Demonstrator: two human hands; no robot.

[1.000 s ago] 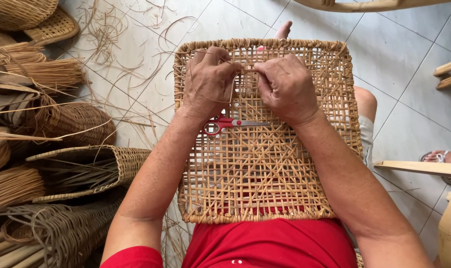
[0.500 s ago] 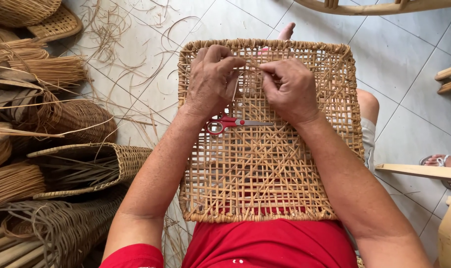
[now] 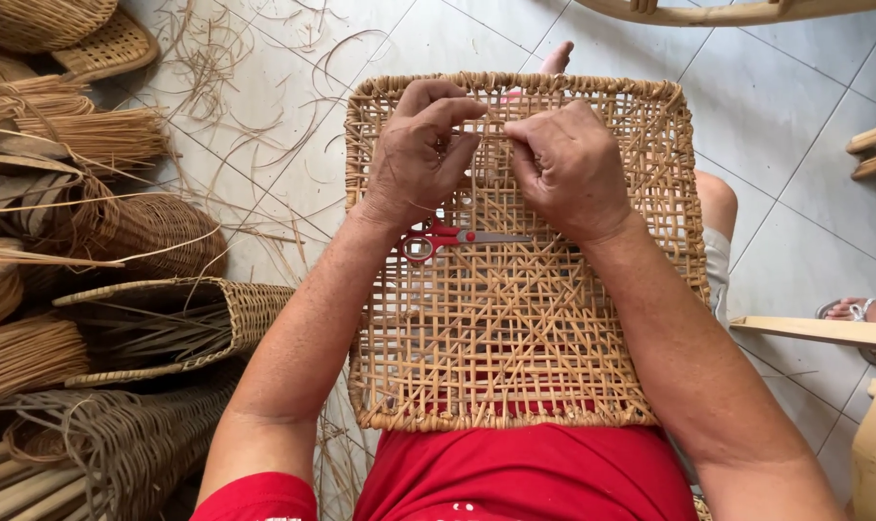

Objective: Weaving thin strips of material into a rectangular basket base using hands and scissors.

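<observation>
Left hand (image 3: pixel 421 154) and right hand (image 3: pixel 565 169) hide strand on woven panel (image 3: pixel 515 328)

Left hand (image 3: pixel 417 154), right hand (image 3: pixel 568 169) curled, fingertips pinching.

Scissors (image 3: pixel 462 237) block mid-panel (baskets (image 3: pixel 158 318) crowd left), right floor (image 3: pixel 795 164) open

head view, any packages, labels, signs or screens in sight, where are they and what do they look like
None in view: no package, label, sign or screen.
What shows instead: a square tan woven cane panel on the lap, with both hands at its upper part.
Left hand and right hand each pinch a thin strand.
Red-handled scissors lie on the panel just below the hands.
Brown wicker baskets stand on the tiled floor at left.
</observation>
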